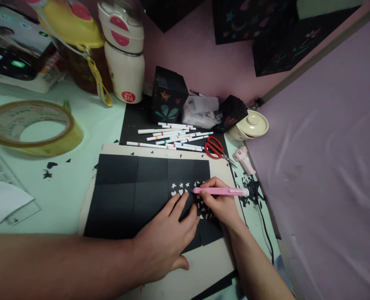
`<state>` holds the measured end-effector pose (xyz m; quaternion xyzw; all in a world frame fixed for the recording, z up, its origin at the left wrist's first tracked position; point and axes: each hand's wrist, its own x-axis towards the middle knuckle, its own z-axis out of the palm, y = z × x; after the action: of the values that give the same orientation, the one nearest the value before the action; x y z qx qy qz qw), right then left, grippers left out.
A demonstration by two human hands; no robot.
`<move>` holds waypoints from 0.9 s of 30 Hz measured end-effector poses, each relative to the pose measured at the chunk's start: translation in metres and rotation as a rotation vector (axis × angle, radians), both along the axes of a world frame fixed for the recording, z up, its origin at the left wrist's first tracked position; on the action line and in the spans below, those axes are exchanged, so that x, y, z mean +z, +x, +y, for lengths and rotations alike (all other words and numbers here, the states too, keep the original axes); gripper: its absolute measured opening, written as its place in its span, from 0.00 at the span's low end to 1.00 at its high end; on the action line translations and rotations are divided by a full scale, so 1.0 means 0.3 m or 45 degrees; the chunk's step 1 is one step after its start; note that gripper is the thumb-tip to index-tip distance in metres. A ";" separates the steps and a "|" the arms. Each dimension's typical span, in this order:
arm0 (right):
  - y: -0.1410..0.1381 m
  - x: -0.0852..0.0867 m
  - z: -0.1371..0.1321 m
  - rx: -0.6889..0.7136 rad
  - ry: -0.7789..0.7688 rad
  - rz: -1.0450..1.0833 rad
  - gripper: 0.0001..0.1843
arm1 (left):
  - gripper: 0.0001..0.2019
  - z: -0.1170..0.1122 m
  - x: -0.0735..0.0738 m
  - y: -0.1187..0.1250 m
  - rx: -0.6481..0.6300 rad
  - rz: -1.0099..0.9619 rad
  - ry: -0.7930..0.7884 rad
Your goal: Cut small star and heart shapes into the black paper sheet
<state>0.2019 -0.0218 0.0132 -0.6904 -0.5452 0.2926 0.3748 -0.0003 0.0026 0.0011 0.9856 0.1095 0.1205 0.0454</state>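
Black paper [131,196] pinned by left hand [166,241], markers [172,137], red scissors [217,149] beyond

Two bare hands show: the left hand [164,239] and the right hand [220,204]. One pink craft knife [220,191], one creased black paper sheet [141,193], one pair of red-handled scissors [215,148], one roll of yellowish clear tape [31,127] at left. About ten white marker pens [172,137] lie mid-frame, overlapping, so the count is rough. Two drink bottles stand upper left: one yellow-lidded [75,25], one white with pink buttons [124,50].
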 end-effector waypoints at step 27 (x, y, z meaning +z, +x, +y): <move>0.003 -0.003 -0.006 0.030 -0.022 0.056 0.03 | 0.36 0.013 0.020 -0.006 -0.029 0.078 -0.090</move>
<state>0.2028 -0.0238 0.0122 -0.6807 -0.5424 0.3167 0.3770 -0.0020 0.0064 0.0072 0.9878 0.1040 0.0857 0.0782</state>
